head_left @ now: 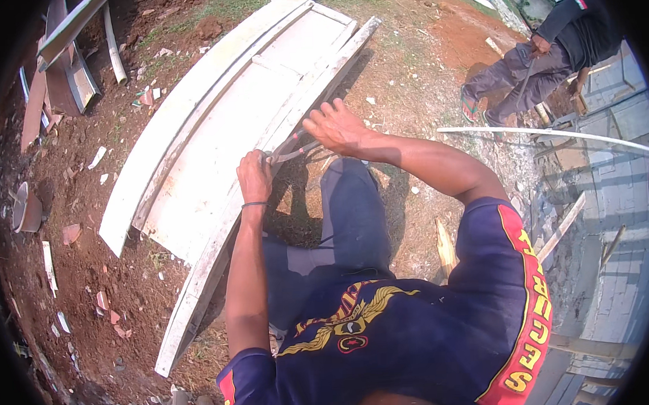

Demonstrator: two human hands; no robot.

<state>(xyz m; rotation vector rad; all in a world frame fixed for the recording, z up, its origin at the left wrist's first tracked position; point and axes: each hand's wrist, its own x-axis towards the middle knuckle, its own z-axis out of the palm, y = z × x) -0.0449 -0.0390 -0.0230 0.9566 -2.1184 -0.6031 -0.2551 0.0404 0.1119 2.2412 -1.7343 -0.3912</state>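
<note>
A long white wooden panel [208, 158] with a raised frame and a curved far edge lies slantwise in front of me. At its near edge is a grey two-handled tool with reddish grips [293, 155], which looks like pincers. My right hand [339, 129] is closed on the handle end. My left hand [255, 178] is closed at the tool's other end, against the panel's near rail [221, 239]. Its fingers hide the tool's head, so I cannot tell what the jaws touch or what else the hand holds.
Reddish soil with rubble surrounds the panel. Boards and metal strips [62, 87] lie at upper left, above a bucket [27, 208]. At upper right another person [550, 55] stands near a long white strip [546, 131]. Pale blocks [607, 212] and wood pieces lie right.
</note>
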